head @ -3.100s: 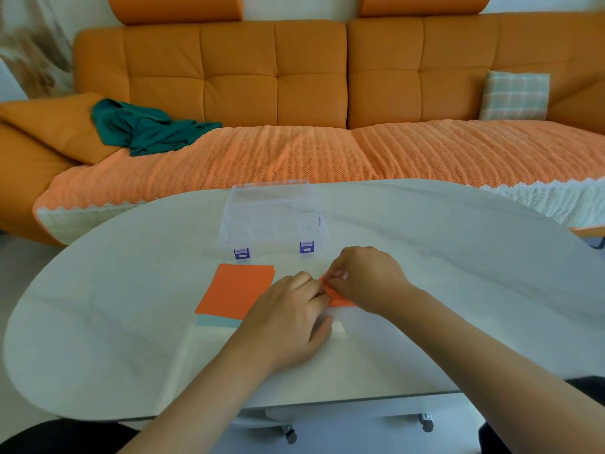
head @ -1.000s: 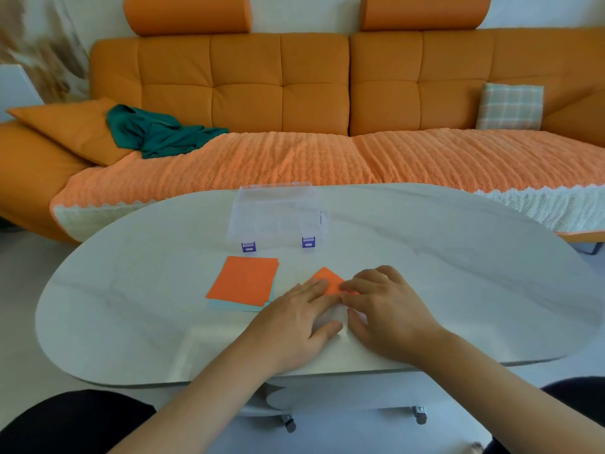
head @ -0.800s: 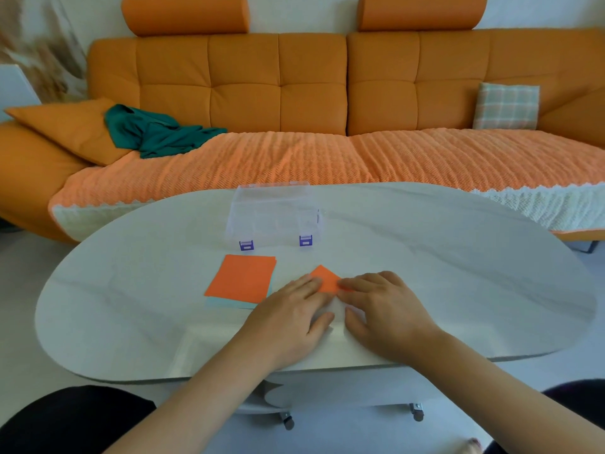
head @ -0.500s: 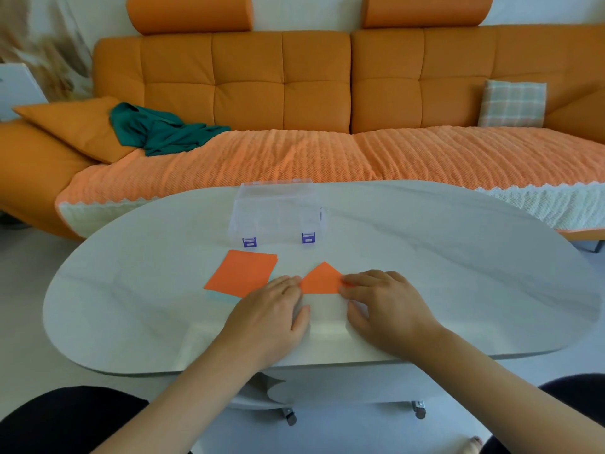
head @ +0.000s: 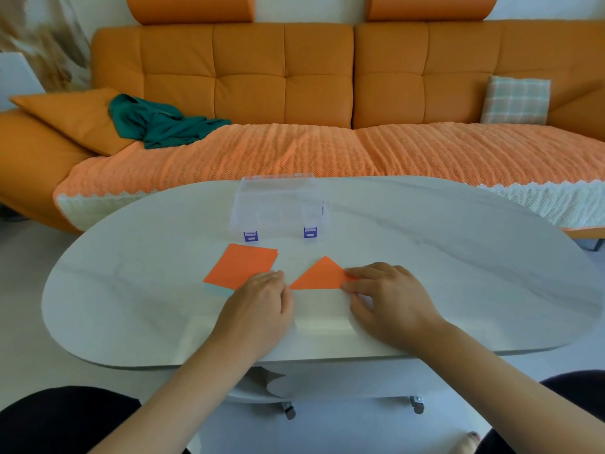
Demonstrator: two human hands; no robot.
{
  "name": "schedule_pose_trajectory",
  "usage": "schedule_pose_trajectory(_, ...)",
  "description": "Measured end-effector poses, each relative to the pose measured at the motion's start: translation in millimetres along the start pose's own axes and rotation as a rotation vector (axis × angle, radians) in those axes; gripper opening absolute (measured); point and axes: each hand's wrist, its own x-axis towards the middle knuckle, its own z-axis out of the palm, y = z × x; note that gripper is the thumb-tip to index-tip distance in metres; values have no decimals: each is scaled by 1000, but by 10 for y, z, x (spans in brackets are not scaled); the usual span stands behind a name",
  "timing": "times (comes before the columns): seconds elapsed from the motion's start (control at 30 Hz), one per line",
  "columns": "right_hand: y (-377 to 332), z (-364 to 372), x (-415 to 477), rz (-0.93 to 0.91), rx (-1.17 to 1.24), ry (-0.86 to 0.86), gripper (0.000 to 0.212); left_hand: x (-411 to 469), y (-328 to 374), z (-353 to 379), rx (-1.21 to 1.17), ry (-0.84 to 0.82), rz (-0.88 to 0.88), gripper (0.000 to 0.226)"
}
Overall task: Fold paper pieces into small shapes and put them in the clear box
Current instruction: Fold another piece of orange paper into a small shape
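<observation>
An orange paper folded into a triangle (head: 320, 275) lies flat on the white table (head: 458, 263), point away from me. My left hand (head: 258, 309) lies palm down with its fingertips at the triangle's left corner. My right hand (head: 388, 301) presses the right corner flat with its fingertips. A stack of square papers (head: 241, 265), orange on top and pale blue below, lies to the left, partly under my left hand. The clear box (head: 278, 208) with two purple latches stands behind the papers, lid down.
An orange sofa (head: 294, 93) runs behind the table, with a green cloth (head: 157, 122) and a checked cushion (head: 515, 99) on it. The table's near edge is just below my wrists. My knees show at the bottom corners.
My hands have slid apart along the triangle's near edge, the left one to the left, and the folded triangle now shows between them.
</observation>
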Motion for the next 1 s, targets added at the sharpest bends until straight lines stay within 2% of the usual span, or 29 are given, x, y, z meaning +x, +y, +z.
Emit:
schedule_pose_trajectory(0.13,6,17,20,-16,11,3,32,41,-42,-3,-4,67,-52,27)
schedule_pose_trajectory(0.2,3,41,31,-20,15,0,35,79,-28,-6,-4,114,35,28)
schedule_pose_trajectory(0.23,-5,52,40,-18,14,-6,34,96,1,-18,-15,109,117,35)
schedule_pose_trajectory(0.3,-39,67,70,-9,28,-6,28,111,91,-11,-34,-21,286,51)
schedule_pose_trajectory(0.37,-78,73,101,-12,55,6,24,121,146,59,-63,-165,345,54)
schedule_pose_trajectory(0.63,-18,43,70,5,-26,-3,26,147,162,151,41,-183,316,58)
schedule_pose_trajectory(0.87,127,-68,-6,154,-69,0,31,193,184,162,55,-182,324,57)
schedule_pose_trajectory(1.0,111,-78,-9,181,-72,5,33,202,178,179,25,-173,324,52)
